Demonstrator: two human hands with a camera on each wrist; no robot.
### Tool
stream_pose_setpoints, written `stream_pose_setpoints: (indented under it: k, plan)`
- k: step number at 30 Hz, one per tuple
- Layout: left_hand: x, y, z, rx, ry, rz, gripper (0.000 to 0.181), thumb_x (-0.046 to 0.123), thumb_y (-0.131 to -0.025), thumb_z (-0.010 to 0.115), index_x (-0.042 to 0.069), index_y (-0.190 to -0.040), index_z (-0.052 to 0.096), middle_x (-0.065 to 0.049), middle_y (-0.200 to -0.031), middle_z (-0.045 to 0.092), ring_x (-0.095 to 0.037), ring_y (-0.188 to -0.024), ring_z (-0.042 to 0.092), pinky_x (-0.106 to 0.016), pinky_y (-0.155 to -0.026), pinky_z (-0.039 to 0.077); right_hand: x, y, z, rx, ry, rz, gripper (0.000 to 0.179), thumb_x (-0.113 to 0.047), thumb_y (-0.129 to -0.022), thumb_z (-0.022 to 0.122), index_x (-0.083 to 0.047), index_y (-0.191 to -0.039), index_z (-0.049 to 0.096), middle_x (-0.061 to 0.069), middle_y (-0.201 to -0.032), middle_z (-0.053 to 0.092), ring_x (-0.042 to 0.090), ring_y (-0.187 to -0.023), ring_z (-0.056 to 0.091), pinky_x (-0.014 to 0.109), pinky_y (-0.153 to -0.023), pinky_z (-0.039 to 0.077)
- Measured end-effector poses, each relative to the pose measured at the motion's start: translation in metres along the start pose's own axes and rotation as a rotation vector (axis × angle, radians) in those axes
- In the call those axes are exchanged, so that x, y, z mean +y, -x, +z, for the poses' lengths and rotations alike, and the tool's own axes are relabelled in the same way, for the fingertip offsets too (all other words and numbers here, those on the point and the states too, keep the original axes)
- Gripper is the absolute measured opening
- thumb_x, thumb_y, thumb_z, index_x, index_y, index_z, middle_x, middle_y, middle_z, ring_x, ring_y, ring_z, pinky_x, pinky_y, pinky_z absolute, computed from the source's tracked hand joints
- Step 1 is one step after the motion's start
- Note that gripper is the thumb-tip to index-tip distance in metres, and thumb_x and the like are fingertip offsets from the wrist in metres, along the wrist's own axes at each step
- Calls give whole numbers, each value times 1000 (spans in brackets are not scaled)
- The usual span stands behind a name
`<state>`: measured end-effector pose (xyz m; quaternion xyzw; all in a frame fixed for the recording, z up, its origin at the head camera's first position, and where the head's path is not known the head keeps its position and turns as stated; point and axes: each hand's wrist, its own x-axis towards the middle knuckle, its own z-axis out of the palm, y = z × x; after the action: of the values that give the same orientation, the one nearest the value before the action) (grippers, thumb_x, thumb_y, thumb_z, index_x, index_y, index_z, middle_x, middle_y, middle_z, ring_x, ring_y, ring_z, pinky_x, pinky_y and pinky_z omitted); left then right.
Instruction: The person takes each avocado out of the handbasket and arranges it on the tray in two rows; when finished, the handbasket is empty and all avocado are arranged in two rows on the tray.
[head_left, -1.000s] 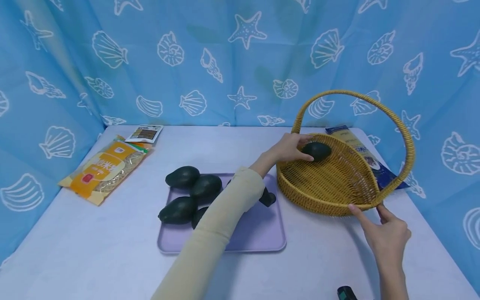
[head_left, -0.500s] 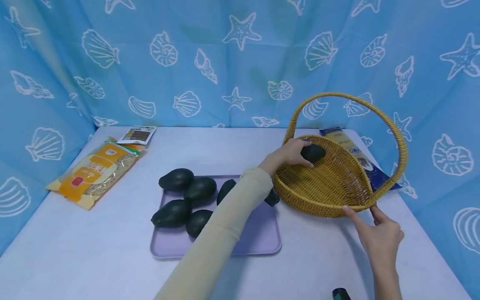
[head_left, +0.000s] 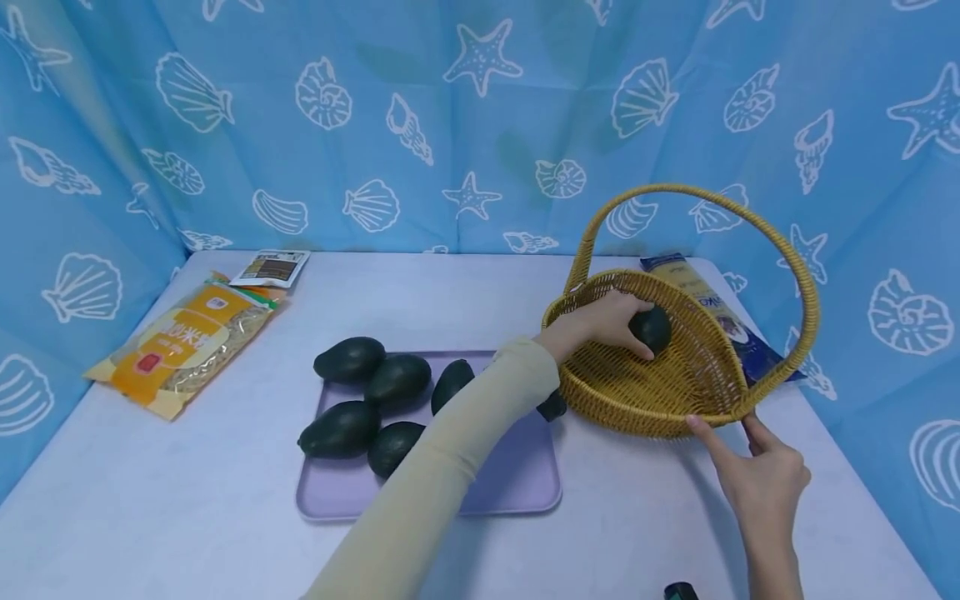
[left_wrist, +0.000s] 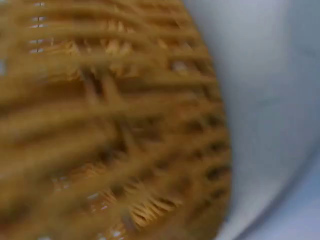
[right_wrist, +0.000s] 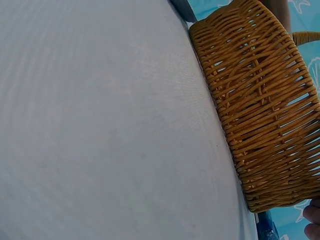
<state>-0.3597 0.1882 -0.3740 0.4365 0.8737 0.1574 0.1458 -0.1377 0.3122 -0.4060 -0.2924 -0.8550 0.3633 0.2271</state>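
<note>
In the head view my left hand reaches inside the wicker basket and grips a dark green avocado, its fingers partly covering the fruit. With thumb and fingers, my right hand pinches the basket's near right rim, close to the foot of the tall handle. Several more avocados lie on a lilac tray to the left, partly hidden behind my left sleeve. The left wrist view is filled by blurred basket weave. From the right wrist, the basket's side shows, with fingertips at the edge.
A blue and yellow bag lies behind the basket on the right. On the far left are an orange food bag and a small white packet. A blue shell-print curtain encloses the white table.
My left hand has moved right and slightly down, deeper into the basket, carrying the avocado. The right hand keeps its hold on the rim. The head view has shifted slightly.
</note>
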Motion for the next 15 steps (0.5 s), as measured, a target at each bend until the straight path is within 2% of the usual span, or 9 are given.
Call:
stream_pose_setpoints:
  k: [4,10,15]
  plan:
    - [10,-6,3,7,-2,-41,79,45,-85,70,14,-149,36,0,-147,46,-12,-131,47,-20,-103,41,0,1,1,7,-3,4,78,-44,-74,81,4,-129,54,28,-127,55,45,-119,54,56,-92,47]
    - [13,-11,9,22,-42,-87,74,40,-86,71,16,-148,38,1,-142,50,-12,-126,51,-21,-100,43,-1,1,3,20,-7,-18,77,-42,-74,81,4,-129,55,28,-126,56,45,-119,55,55,-92,47]
    - [14,-12,19,29,16,-85,77,38,-86,70,15,-150,34,0,-142,50,-11,-125,51,-21,-99,43,1,1,2,25,7,-13,76,-43,-74,81,3,-128,55,28,-124,56,45,-117,56,55,-91,47]
